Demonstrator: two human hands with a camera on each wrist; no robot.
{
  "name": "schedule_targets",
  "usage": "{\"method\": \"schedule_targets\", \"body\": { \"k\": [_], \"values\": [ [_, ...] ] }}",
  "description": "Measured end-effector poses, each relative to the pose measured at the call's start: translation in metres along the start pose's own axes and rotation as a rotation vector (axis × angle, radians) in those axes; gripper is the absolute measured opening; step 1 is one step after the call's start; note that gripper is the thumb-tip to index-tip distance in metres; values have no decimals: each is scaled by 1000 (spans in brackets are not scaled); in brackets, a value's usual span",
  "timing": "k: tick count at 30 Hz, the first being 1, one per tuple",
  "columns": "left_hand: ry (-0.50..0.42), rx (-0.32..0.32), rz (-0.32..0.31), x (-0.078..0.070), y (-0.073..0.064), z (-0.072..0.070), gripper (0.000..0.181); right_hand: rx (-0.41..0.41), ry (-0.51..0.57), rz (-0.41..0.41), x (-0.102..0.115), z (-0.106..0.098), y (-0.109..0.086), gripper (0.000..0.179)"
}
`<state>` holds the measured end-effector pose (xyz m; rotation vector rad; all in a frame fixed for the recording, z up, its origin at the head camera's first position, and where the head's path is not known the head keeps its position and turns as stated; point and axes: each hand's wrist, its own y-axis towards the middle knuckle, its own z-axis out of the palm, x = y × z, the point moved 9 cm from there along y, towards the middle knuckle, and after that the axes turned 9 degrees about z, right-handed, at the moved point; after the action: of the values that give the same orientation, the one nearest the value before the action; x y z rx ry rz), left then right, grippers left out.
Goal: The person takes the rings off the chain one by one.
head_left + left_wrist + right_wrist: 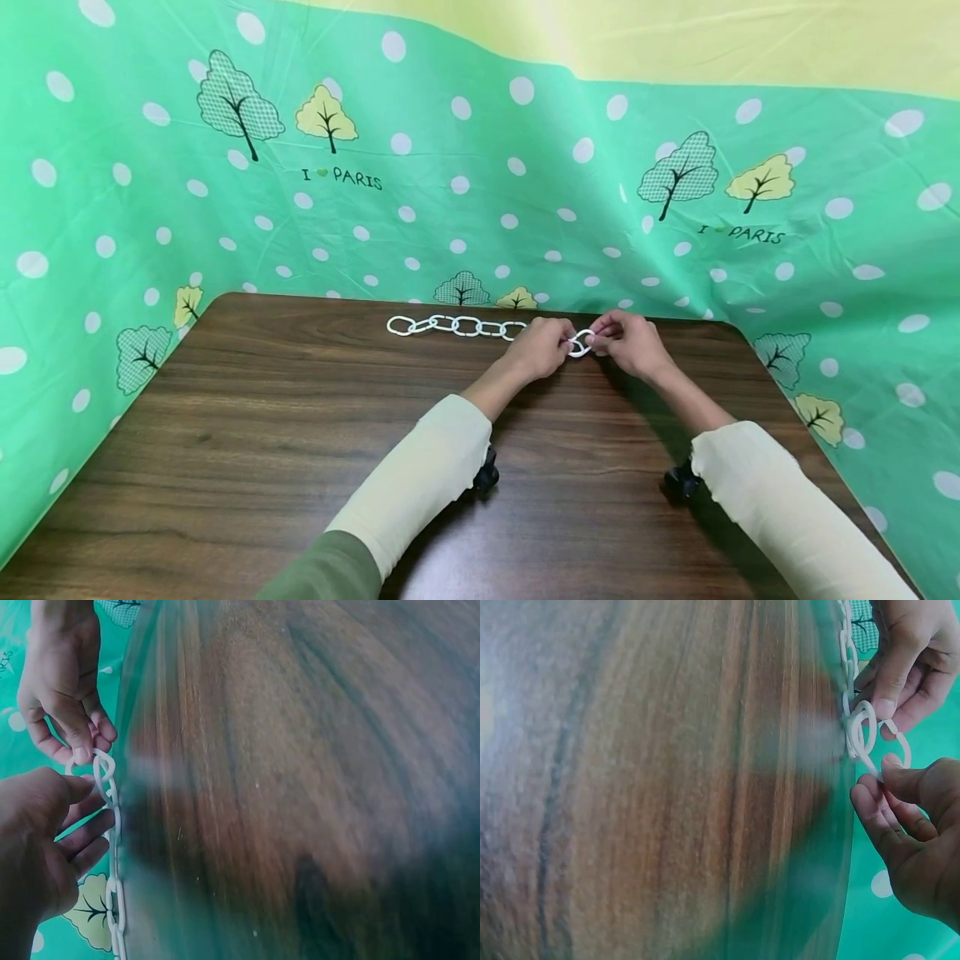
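A white plastic chain of oval links lies along the far edge of the wooden table. At its right end, both hands meet over the last links. My right hand pinches a white chain link between thumb and fingertips; this link has a gap in its loop. The left hand pinches the same link close to that gap, its thumb and a fingertip at the link's upper end in the right wrist view. Another loop of the chain hangs beside it, overlapping it there. The left hand hides part of the chain in the head view.
The dark brown table stretches toward me from the chain. Behind and beside it hangs a green cloth with white dots and printed trees. Black wrist devices sit under both cream sleeves.
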<state>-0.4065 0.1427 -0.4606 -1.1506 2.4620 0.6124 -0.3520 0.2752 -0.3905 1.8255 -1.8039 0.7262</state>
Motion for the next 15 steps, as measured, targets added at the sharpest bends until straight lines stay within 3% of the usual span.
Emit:
{"method": "schedule_targets", "body": {
  "k": [8,15],
  "values": [
    [-32,-12,11,2,-5,-5,14,-9,-14,-15,4,2,-3,17],
    [-116,-4,-28,-3,-17,-17,16,5,-9,-41,10,5,-6,17]
  ]
}}
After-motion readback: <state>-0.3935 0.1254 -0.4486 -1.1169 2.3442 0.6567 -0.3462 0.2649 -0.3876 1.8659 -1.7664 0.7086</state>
